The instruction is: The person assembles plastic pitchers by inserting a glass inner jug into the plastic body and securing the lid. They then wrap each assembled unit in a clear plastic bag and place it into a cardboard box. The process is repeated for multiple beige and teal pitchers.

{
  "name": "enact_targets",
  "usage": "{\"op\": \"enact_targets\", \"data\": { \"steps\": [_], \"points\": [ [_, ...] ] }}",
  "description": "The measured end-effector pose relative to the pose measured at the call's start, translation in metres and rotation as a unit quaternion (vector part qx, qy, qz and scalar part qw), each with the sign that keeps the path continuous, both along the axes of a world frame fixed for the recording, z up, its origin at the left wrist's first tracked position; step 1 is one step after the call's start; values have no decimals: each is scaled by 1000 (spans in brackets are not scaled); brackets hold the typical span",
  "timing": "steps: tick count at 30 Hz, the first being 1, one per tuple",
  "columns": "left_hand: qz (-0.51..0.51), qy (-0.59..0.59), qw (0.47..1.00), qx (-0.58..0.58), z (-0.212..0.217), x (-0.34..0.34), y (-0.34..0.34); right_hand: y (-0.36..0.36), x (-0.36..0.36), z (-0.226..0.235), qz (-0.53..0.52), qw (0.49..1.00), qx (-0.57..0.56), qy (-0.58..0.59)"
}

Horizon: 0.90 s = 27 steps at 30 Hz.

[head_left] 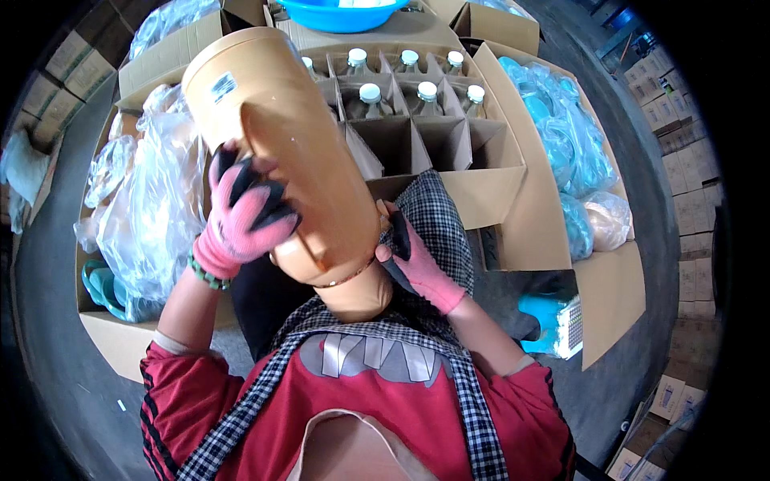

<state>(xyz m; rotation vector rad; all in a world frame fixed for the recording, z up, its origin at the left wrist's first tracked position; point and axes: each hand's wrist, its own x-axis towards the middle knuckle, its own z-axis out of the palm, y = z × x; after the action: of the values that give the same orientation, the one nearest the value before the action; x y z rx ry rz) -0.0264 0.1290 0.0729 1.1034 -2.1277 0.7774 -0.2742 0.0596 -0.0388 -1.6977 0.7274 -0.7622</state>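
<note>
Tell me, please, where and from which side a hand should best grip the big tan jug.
Probably grip the tan jug at its narrow lower end near the neck, from both sides, as the left hand and right hand do. Its body is wide, smooth and tilted, so one hand would likely slip.

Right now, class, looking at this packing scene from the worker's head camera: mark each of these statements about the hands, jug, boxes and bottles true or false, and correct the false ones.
1. Both hands wear pink gloves. True: left hand, right hand.
2. The tan plastic jug stands upright on the floor. False: it is held tilted in both hands, above the lap.
3. The divided cardboard box holds white-capped bottles in its far cells. True; the near cells are empty.
4. The basin at the top is red. False: it is blue.
5. The box on the left holds clear plastic bags. True.
</note>
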Motion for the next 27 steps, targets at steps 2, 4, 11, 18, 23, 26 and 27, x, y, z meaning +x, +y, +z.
{"op": "enact_targets", "data": {
  "steps": [2,4,11,18,23,26,27],
  "points": [
    [2,24,999,32,8,-2,18,-12,8,7,42,998,-47,1],
    [16,-25,999,42,14,2,37,-28,10,23,80,984,-149,60],
    [72,-91,992,-52,20,29,26,-19,13,54,237,915,318,79],
    [-136,-103,984,45,-44,-15,-3,24,6,77,-65,728,664,-158],
    [-210,-191,945,160,-108,-42,8,21,-29,-10,4,759,651,-36],
    [-231,-118,944,205,-109,-67,13,25,-40,-11,24,825,557,97],
    [-226,-121,944,207,-110,-69,17,22,-38,-6,58,835,507,206]
  ]
}}
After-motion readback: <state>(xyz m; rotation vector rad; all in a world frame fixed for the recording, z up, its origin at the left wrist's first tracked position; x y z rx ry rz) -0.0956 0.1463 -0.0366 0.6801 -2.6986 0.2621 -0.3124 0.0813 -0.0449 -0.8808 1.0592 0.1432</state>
